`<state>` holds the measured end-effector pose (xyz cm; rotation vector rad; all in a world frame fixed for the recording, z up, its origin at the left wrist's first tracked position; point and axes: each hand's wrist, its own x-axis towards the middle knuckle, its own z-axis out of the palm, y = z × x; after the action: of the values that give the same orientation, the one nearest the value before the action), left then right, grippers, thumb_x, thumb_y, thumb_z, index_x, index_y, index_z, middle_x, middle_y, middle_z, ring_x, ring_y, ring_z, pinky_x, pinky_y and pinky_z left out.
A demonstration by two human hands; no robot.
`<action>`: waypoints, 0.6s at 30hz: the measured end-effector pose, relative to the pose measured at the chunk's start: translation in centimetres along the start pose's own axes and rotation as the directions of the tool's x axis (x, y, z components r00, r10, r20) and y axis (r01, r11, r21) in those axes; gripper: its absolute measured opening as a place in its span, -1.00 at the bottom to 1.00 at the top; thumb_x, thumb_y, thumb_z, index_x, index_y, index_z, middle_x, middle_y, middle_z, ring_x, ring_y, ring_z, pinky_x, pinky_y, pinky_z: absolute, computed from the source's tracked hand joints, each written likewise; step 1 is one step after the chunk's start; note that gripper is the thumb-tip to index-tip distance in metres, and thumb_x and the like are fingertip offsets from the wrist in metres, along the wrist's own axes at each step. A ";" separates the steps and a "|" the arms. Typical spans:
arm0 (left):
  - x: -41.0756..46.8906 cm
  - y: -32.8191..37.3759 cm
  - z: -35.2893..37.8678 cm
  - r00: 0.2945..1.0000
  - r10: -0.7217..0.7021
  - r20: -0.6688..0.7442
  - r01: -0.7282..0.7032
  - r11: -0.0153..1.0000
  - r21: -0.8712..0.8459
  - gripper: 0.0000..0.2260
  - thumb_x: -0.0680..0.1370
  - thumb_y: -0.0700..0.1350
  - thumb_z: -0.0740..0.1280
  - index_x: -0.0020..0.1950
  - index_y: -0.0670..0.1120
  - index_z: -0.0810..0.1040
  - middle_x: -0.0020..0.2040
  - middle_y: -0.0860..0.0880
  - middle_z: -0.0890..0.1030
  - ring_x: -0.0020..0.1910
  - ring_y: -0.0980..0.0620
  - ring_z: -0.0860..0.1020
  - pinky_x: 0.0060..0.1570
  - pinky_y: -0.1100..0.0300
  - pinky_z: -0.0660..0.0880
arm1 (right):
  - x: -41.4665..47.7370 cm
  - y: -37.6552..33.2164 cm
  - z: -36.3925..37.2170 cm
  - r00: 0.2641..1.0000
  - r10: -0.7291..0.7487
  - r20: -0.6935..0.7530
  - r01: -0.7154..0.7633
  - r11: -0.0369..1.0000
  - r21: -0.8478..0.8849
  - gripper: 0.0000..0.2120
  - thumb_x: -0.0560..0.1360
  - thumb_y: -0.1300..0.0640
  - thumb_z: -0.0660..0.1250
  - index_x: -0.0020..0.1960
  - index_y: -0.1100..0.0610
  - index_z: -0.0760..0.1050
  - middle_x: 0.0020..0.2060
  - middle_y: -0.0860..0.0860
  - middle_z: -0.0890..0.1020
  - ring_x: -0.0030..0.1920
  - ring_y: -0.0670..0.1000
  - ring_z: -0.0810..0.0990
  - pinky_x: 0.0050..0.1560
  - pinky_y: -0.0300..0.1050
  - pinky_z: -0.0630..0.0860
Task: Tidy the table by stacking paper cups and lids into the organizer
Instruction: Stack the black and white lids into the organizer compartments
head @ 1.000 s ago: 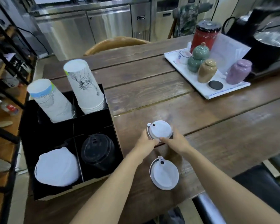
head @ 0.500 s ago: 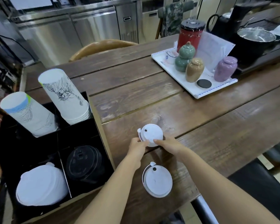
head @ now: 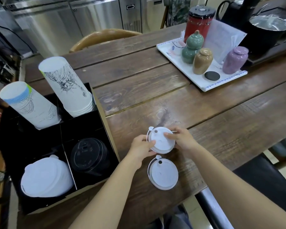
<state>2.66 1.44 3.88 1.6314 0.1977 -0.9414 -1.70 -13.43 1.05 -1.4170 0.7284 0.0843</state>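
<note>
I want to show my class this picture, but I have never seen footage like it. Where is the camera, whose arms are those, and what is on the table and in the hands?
There is no machine here. A person wears a wide-angle camera on the head, so you look forward and down along their own bare arms.

Both hands grip one white lid: the left hand holds its near left edge, the right hand its right side. A second white lid lies flat on the wooden table just in front of the person.

On the left stands a black organizer with four compartments. The two far ones hold upside-down stacks of paper cups, the near ones a pile of white lids and a pile of black lids.

Far right, a white tray carries small ceramic jars, not part of the tidying.
</note>
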 end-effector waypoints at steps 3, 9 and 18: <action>-1.4 0.1 -0.5 0.988 0.105 0.111 -0.135 0.941 0.310 -0.49 0.44 -0.09 0.44 0.35 -0.09 0.37 0.36 -0.07 0.44 0.23 0.01 0.45 0.14 0.17 0.45 | -0.6 -0.3 -0.8 0.998 -0.001 -0.065 0.012 0.984 0.176 -0.95 0.46 0.30 0.33 -0.09 0.22 0.49 -0.18 0.15 0.57 -0.23 0.07 0.56 -0.31 -0.11 0.52; -4.1 -4.4 0.4 0.941 0.051 0.336 -0.332 0.344 0.878 0.14 0.26 0.16 0.51 0.52 -0.01 -0.28 0.56 -0.02 -0.14 0.54 -0.06 -0.18 0.49 -0.05 -0.12 | -1.3 -0.2 -2.2 0.995 0.064 -0.071 -0.034 0.932 0.360 -0.94 0.50 0.32 0.26 -0.10 0.26 0.51 -0.23 0.10 0.63 -0.25 0.05 0.59 -0.37 -0.13 0.54; -0.6 -6.1 1.9 0.908 0.416 0.043 -0.289 0.550 0.783 -0.09 0.30 0.09 0.51 0.49 -0.03 0.07 0.49 0.00 0.22 0.49 0.01 0.14 0.42 0.11 0.03 | -2.3 0.1 -4.7 0.990 0.104 -0.097 -0.056 0.912 0.406 -0.99 0.49 0.33 0.27 -0.10 0.27 0.47 -0.16 0.17 0.58 -0.23 0.10 0.57 -0.43 -0.15 0.58</action>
<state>-2.20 1.79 -0.26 2.4340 -0.5245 -0.5919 -5.46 -16.87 2.26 -1.0018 0.8462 -0.0834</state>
